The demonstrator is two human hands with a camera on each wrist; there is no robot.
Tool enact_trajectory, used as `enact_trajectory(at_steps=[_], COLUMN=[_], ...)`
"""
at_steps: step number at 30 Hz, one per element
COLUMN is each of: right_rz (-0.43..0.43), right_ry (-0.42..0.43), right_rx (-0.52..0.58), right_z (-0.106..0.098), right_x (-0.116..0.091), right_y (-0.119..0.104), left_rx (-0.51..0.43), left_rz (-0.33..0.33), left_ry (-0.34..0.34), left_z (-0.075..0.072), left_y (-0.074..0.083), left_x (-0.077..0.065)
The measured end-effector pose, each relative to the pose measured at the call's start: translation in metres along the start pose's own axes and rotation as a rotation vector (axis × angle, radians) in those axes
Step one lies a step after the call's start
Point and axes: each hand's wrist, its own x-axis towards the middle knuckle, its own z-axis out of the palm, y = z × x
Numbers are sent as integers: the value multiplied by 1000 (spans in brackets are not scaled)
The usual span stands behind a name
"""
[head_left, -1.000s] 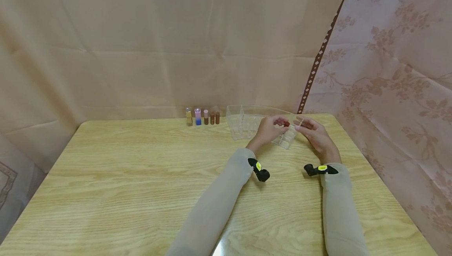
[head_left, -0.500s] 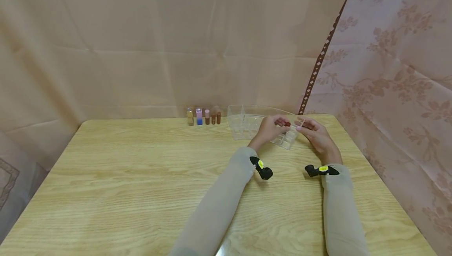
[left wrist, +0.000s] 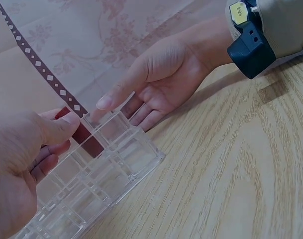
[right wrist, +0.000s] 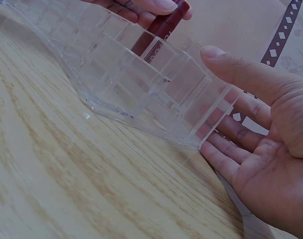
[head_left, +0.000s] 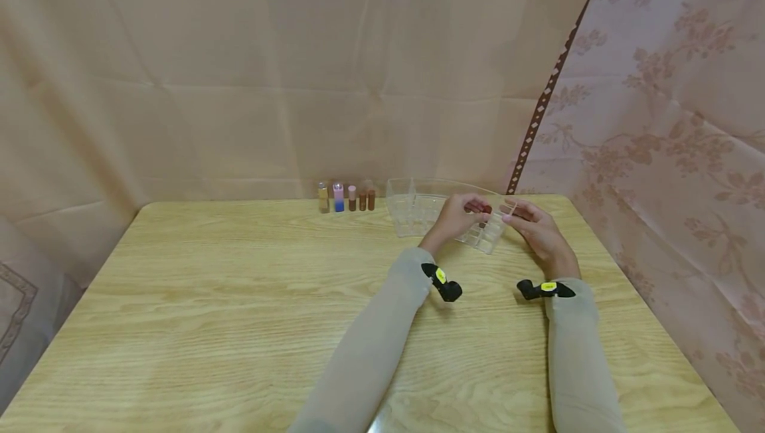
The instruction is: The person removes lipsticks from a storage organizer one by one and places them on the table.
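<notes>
My left hand (head_left: 454,219) pinches a dark red lipstick tube (right wrist: 167,24) between thumb and fingertips. In the left wrist view the lower part of the tube (left wrist: 89,142) slants down into a compartment near the right end of a clear plastic cosmetics organizer (left wrist: 99,172). My right hand (head_left: 540,230) holds that right end, its thumb at the rim and its other fingers behind the end wall, as the right wrist view shows. Most of the organizer (head_left: 402,210) stretches left behind my left hand, which hides part of it.
Left of the organizer, several small cosmetics stand in a row at the table's back edge: a gold-capped bottle (head_left: 323,198), a pink-and-blue tube (head_left: 339,198), a pink-capped tube (head_left: 352,198) and brown tubes (head_left: 362,200). A beige curtain (head_left: 251,87) hangs behind the wooden table (head_left: 239,287).
Slightly more of the lipstick's dark red tube shows at the left fingertips. Both hands stay almost in place, and the head view has shifted a little.
</notes>
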Motion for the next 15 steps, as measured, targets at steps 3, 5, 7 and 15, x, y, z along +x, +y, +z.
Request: enact_trajectory(at_steps=[3,5,7,15], right_rz=[4,9,14,29], right_ry=[-4,-3,-1,8], right_rx=[-4,-12,-23,-29], right_z=[0,0,0,0], right_x=[0,-1,-1,-1], right_y=[0,-1,-1,-1], left_rx=[-12,-15,-16,-51], left_rz=[-10,-19,-24,-34], left_ry=[3,11,21,36], left_z=[0,0,0,-4], left_y=[1,0,0,2], left_x=[0,-1,-1,-1])
